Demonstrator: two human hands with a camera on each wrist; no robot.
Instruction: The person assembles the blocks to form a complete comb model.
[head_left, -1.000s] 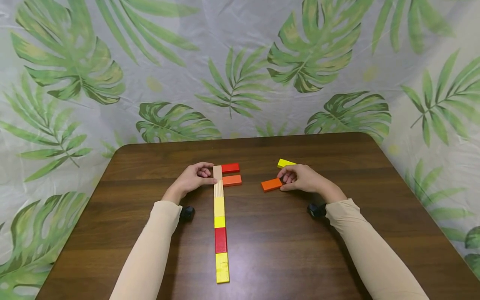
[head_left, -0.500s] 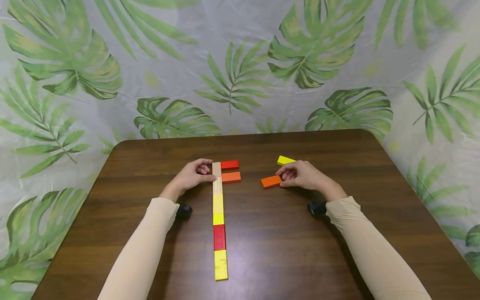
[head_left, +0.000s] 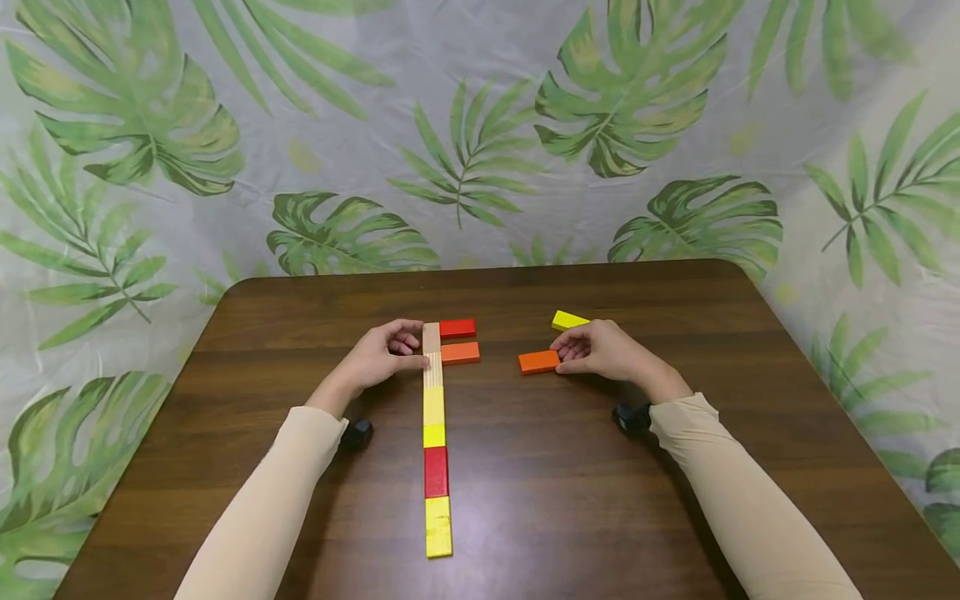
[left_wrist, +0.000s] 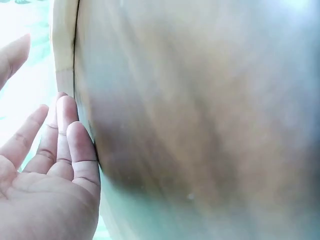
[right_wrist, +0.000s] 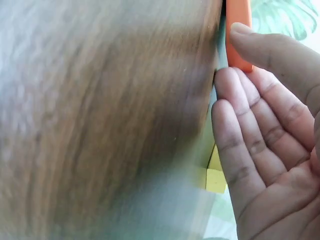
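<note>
In the head view, my left hand (head_left: 378,357) touches the left side of a plain wooden block (head_left: 432,336) with index finger and thumb. That block tops a straight column, followed by a grained wooden block (head_left: 434,372). In the left wrist view, the fingers (left_wrist: 68,115) lie fairly straight and the thumb is apart from them. My right hand (head_left: 609,358) pinches one end of an orange block (head_left: 537,362) between thumb and fingers, low over the table or on it. A red block (head_left: 457,328) and a second orange block (head_left: 460,353) jut rightward from the column top.
A yellow block (head_left: 568,320) lies behind the right hand, partly hidden. Nearer in the column come a pale yellow block (head_left: 433,407), a small yellow one (head_left: 434,435), a red one (head_left: 436,472) and a yellow one (head_left: 438,527). All lie on a brown table (head_left: 555,500).
The orange block in my right hand has turned slightly, its long side now closer to level. My left wrist has shifted a little outward while the fingertips stay at the column.
</note>
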